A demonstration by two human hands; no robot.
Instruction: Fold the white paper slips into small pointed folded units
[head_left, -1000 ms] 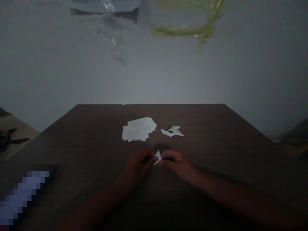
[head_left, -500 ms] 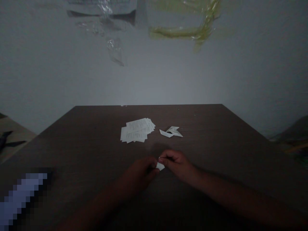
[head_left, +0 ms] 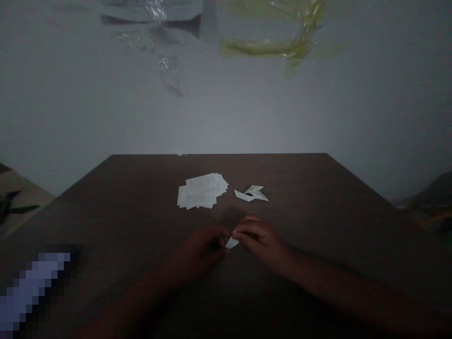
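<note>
A small piece of folded white paper [head_left: 232, 243] is held low over the table, between my two hands. My right hand [head_left: 263, 239] pinches its upper corner between thumb and forefinger. On the other side, my left hand [head_left: 208, 247] has its thumb and fingers closed around the paper's left edge; its fingertips are dark and partly hidden. Beyond my right hand lie several folded paper pieces [head_left: 244, 195] in pointed shapes. To their left is a loose, fanned stack of printed paper sheets [head_left: 201, 190].
The brown wooden table [head_left: 141, 188] reaches back to a grey wall [head_left: 261, 113] with clear and yellow tape [head_left: 261, 48] on it. A blurred-out, pale blue oblong [head_left: 35, 287] lies at the front left. Dark objects [head_left: 14, 205] sit on a lighter surface beyond the left edge.
The folded paper has turned and shifted slightly left between my fingers. My left hand has moved a little left; my right hand stays pinched on the paper.
</note>
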